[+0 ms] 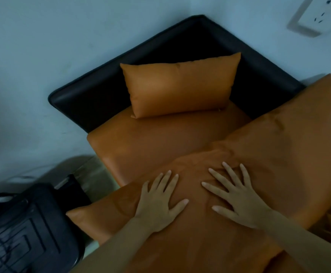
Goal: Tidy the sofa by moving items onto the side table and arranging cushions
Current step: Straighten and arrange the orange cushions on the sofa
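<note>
Cushions number two: one small orange cushion [177, 86] upper centre, one large orange cushion [259, 154] lower right under flat, spread left hand [158, 205] and right hand [239, 198].

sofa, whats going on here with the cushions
A person is tidying an orange sofa with a black frame. Both the left hand and the right hand lie flat, fingers spread, pressing on a large orange cushion that lies across the seat's front. A smaller orange pillow leans against the backrest. A black fan-like appliance stands on the floor beside the sofa.
</note>
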The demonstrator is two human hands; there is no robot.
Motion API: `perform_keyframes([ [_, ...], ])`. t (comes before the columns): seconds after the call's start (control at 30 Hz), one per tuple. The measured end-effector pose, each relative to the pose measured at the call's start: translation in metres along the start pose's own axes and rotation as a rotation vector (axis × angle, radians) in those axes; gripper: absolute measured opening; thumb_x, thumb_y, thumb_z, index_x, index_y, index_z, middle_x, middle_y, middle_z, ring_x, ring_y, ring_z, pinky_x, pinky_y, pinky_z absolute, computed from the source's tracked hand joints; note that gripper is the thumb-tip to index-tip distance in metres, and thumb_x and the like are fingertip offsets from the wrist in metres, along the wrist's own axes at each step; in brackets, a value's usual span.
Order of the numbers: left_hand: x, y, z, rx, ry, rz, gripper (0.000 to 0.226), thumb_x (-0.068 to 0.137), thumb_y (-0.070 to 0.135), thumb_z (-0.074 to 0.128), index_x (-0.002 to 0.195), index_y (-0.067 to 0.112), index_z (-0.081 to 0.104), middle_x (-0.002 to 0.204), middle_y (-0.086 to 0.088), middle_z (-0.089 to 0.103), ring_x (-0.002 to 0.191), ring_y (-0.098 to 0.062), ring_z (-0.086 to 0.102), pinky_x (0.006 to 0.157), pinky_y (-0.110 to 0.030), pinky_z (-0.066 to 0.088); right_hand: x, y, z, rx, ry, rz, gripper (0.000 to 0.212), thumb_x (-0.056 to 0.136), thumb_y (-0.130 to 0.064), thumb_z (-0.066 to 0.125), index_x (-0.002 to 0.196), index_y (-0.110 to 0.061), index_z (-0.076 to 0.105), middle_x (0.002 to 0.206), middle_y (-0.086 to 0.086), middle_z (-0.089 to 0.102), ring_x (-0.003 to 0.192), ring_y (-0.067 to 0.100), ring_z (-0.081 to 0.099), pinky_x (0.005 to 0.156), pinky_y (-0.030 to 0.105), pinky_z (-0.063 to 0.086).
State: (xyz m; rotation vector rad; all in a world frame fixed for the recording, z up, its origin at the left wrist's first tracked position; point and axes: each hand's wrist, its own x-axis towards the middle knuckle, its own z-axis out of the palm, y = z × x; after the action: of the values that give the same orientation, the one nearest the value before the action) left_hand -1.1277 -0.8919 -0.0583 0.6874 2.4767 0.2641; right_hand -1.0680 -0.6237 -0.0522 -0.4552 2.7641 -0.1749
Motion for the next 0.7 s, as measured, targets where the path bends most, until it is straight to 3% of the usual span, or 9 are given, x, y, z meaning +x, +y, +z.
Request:
perform_keyframes([
  [0.1, 0.006, -0.006, -0.012, -0.127, -0.018, 0.024, 0.069, 0.088, 0.073, 0.012, 0.15, 0.041, 0.008, 0.159, 0.017, 0.004, 0.144, -0.004, 0.001, 0.117, -0.036, 0.001, 0.013, 0.007, -0.003, 0.136, 0.129, 0.026, 0.046, 0.102, -0.052, 0.019, 0.146, -0.042, 0.029, 0.151, -0.009, 0.037, 0.145, 0.018, 0.022, 0.114, 0.056, 0.007],
  [0.17, 0.023, -0.017, -0.03, -0.192, 0.075, -0.006, 0.061, 0.094, 0.064, 0.02, 0.148, 0.036, 0.023, 0.156, 0.015, 0.021, 0.142, -0.002, 0.013, 0.112, -0.027, 0.006, 0.036, 0.013, -0.016, 0.244, 0.237, 0.081, 0.043, 0.104, -0.046, 0.021, 0.141, -0.033, 0.038, 0.138, -0.008, 0.054, 0.135, 0.008, 0.04, 0.114, 0.047, 0.014],
  [0.3, 0.084, -0.048, -0.071, -0.152, 0.214, -0.093, 0.061, 0.098, 0.054, 0.031, 0.151, 0.025, 0.021, 0.157, 0.004, 0.021, 0.144, -0.013, 0.016, 0.115, -0.035, 0.013, 0.096, 0.028, -0.04, 0.238, 0.294, 0.077, 0.043, 0.101, -0.04, 0.031, 0.137, -0.023, 0.046, 0.129, -0.005, 0.06, 0.122, 0.006, 0.051, 0.111, 0.039, 0.026],
  [0.43, 0.157, -0.08, -0.122, -0.008, 0.349, -0.097, 0.067, 0.097, 0.049, 0.039, 0.153, 0.021, 0.012, 0.16, -0.001, 0.01, 0.146, -0.019, 0.01, 0.116, -0.039, 0.014, 0.164, 0.053, -0.059, 0.175, 0.262, 0.159, 0.051, 0.097, -0.044, 0.035, 0.145, -0.026, 0.035, 0.148, -0.007, 0.042, 0.134, 0.007, 0.039, 0.113, 0.038, 0.02],
  [0.53, 0.203, -0.102, -0.154, 0.118, 0.452, -0.077, 0.079, 0.094, 0.049, 0.048, 0.153, 0.02, 0.004, 0.161, -0.005, 0.001, 0.147, -0.022, 0.003, 0.117, -0.04, 0.01, 0.214, 0.073, -0.072, 0.073, 0.206, 0.187, 0.065, 0.094, -0.044, 0.049, 0.151, -0.026, 0.022, 0.159, -0.006, 0.018, 0.143, 0.012, 0.023, 0.116, 0.047, 0.016],
  [0.7, 0.254, -0.128, -0.178, 0.349, 0.439, -0.084, 0.106, 0.083, 0.063, 0.055, 0.15, 0.021, -0.014, 0.159, -0.008, -0.017, 0.147, -0.026, -0.01, 0.118, -0.042, -0.004, 0.282, 0.095, -0.091, 0.014, 0.174, 0.223, 0.089, 0.089, -0.045, 0.06, 0.152, -0.032, -0.001, 0.161, -0.008, -0.008, 0.147, 0.014, -0.002, 0.119, 0.048, 0.005],
])
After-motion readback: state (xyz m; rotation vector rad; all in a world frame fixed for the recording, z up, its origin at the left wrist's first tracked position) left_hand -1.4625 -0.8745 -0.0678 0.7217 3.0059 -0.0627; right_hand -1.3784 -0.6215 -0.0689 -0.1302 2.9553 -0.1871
